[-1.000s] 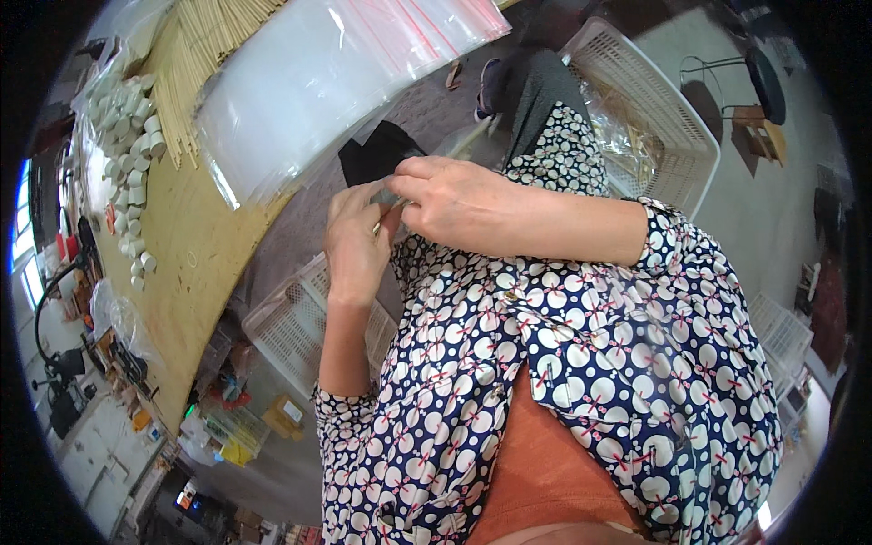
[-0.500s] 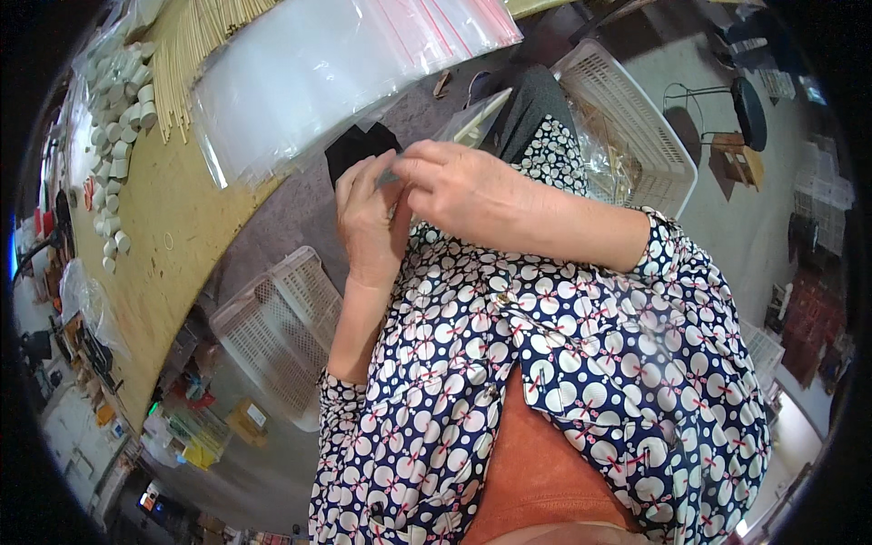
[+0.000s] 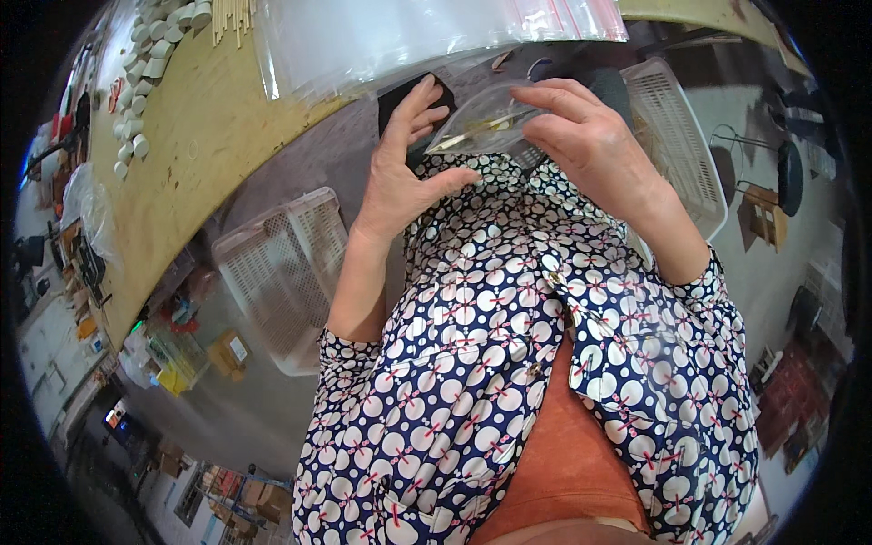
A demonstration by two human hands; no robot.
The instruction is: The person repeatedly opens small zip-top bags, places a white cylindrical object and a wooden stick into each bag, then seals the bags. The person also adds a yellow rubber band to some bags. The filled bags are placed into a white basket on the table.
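My left hand point(image 3: 406, 168) is raised in front of my lap with its fingers spread and its thumb apart. Nothing is in it. Across from it, my right hand point(image 3: 590, 141) has its bent fingers at the edge of a clear plastic bag point(image 3: 495, 123). Several thin, pale sticks show through the bag, which tilts over my lap between the two hands. How firmly the right fingertips grip the film is hard to see. Just beyond, a stack of flat clear bags point(image 3: 391, 41) with red strips lies along the edge of the yellowish table point(image 3: 213, 150).
Small white cylindrical pieces point(image 3: 136, 104) and thin wooden sticks point(image 3: 233, 20) lie on the table at the far left. A white plastic basket point(image 3: 282, 272) stands on the floor to my left. Another basket point(image 3: 677, 136) stands to my right, near a dark stool point(image 3: 788, 177) and a cardboard box point(image 3: 763, 216).
My hands were together at the bag; now they are apart. The left has let go and spread its fingers. The right has moved rightward with the bag. The view has shifted too.
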